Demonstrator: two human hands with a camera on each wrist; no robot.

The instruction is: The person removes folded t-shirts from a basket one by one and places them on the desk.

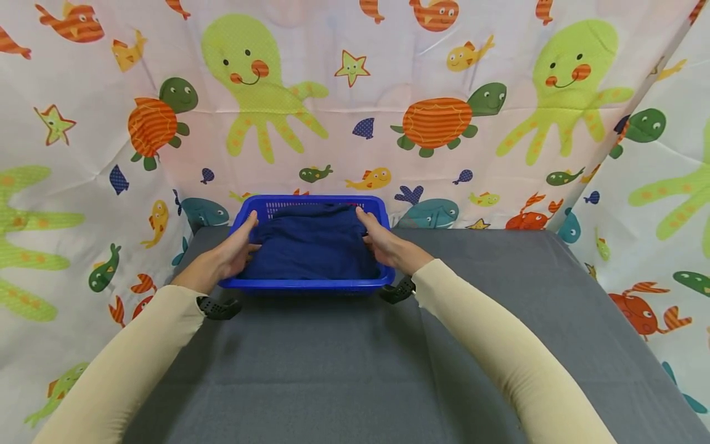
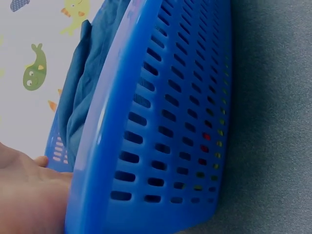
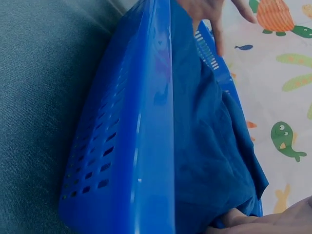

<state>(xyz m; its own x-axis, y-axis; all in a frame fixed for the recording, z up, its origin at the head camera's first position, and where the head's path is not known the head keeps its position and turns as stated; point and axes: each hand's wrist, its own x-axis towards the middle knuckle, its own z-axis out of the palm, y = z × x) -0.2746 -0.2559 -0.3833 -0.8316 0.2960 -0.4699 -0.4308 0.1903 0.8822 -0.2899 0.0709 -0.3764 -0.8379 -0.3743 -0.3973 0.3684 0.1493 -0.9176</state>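
Fingers [image 3: 218, 36] on the left hand [image 1: 233, 251] are spread, thumb well off from the rest, over at the left end of the navy cloth [image 1: 316, 246]. Right hand [image 1: 385, 242] is at the other end, thumb apart there too, fingertips at the cloth, but can't tell if they're pinching a fold. So the cloth lies right between them, rightward of the left and leftward of the right, neither really nearer imo. It's bunched inside a blue basket [image 1: 302, 284] whose long axis runs side to side, and I'd say that two-ended span is what the move hinges on. Basket's toward the back of the grey bench [image 1: 322, 364], near the sea-creature curtain [image 1: 333, 135]
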